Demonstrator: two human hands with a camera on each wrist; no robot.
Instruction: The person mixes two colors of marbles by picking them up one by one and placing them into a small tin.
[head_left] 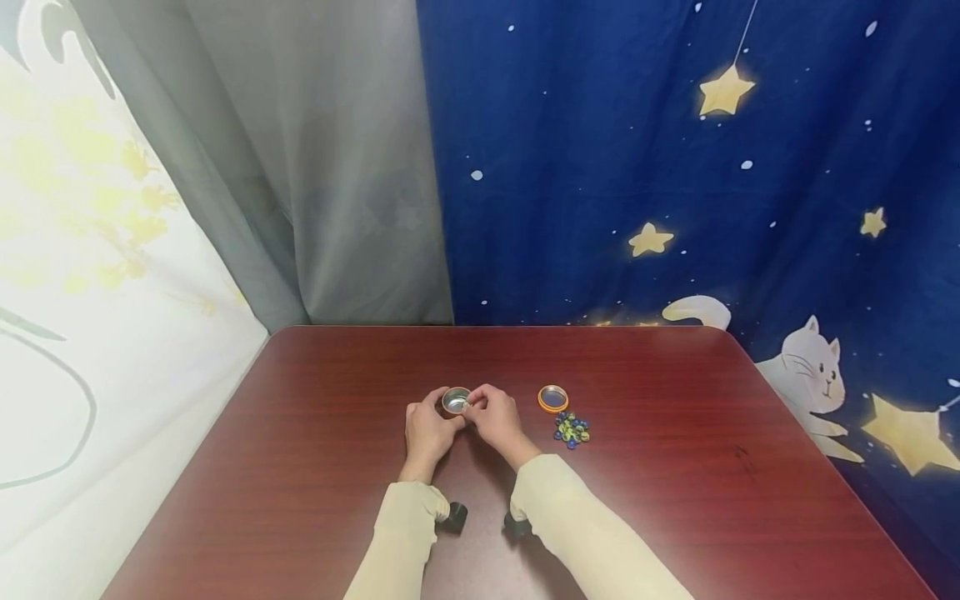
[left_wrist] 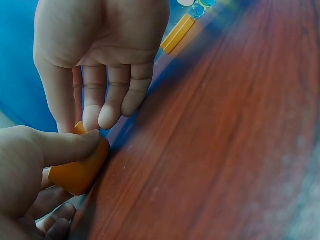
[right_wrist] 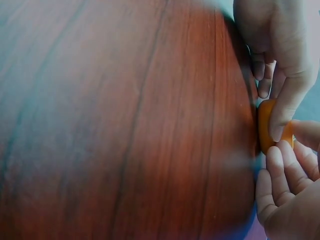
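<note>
Lower centre: left hand (head_left: 429, 433) curls its fingers round an orange tin (head_left: 454, 402); right hand (head_left: 497, 418) has narrowed fingers at its rim, any hold unclear. Right of them: marbles (head_left: 572, 430), lid (head_left: 553, 398).

Left grip (left_wrist: 27, 172), lower left: thumb presses along the side of an orange container (left_wrist: 75, 175); other fingers curl behind and below it. Right grip (left_wrist: 105, 45) hangs above, fingers pointing down to the container's upper end; contents of its pinch, if any, hidden. An orange strip (left_wrist: 178, 34) lies near glassy balls (left_wrist: 196, 11), top edge. Wood-grained desk (left_wrist: 215, 125) fills the right.
</note>
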